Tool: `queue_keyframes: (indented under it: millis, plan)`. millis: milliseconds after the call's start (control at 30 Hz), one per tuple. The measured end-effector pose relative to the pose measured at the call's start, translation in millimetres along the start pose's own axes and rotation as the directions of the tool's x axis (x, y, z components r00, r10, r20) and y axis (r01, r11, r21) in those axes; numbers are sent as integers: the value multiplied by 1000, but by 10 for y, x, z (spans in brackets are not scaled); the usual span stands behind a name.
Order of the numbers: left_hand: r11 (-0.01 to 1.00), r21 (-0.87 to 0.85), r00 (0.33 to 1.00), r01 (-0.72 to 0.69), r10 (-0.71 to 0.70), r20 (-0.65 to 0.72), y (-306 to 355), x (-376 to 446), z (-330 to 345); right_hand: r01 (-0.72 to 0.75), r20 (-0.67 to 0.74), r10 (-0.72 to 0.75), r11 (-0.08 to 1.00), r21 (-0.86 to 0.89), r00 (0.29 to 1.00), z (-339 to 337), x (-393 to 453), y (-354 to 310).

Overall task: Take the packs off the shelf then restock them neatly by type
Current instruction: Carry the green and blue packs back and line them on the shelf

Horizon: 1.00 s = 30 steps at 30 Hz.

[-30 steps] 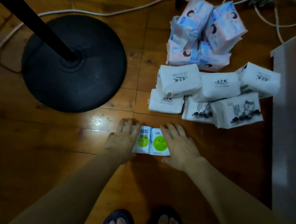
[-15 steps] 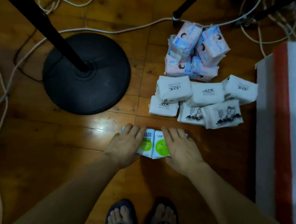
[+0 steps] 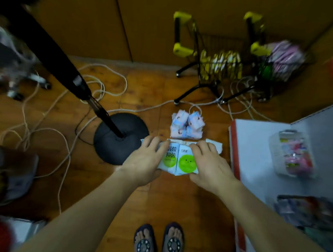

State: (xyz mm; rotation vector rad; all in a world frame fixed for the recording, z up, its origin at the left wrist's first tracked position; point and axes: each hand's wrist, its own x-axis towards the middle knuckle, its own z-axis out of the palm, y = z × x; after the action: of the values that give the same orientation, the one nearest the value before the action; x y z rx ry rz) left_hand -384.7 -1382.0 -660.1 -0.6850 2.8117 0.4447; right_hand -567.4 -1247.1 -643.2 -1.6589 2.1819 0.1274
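Left hand [image 3: 144,161]: grips green-dot packs' [image 3: 179,161] left side
Right hand [image 3: 210,164]: grips their right side
Packs: beside black stand base [image 3: 110,142]

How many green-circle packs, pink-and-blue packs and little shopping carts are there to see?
Green-circle packs: 2, held between the left hand and right hand
Pink-and-blue packs: 4 showing
Shopping carts: 2
Total: 8
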Motion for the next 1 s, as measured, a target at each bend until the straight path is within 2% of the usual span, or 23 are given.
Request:
queue_keyframes:
  millis: [233,467,767,1000]
  plan:
    - [996,77,978,-51,65,-199,449,-115,-1831,30,-177,-36,999,-35,984,-1779,-487,27]
    - [989,140,931,-50,96,-352,925,-213,-3216,20,-317,-56,993,-114,947,-3242,-981,66]
    - [961,265,834,-75,206,-512,1456,-336,-4675,-41,-527,-77,978,-207,846,-4567,-1569,102]
    - [945,297,762,-139,294,-577,1781,-439,-5362,-149,-608,-31,959,-242,793,-5193,-2003,101]
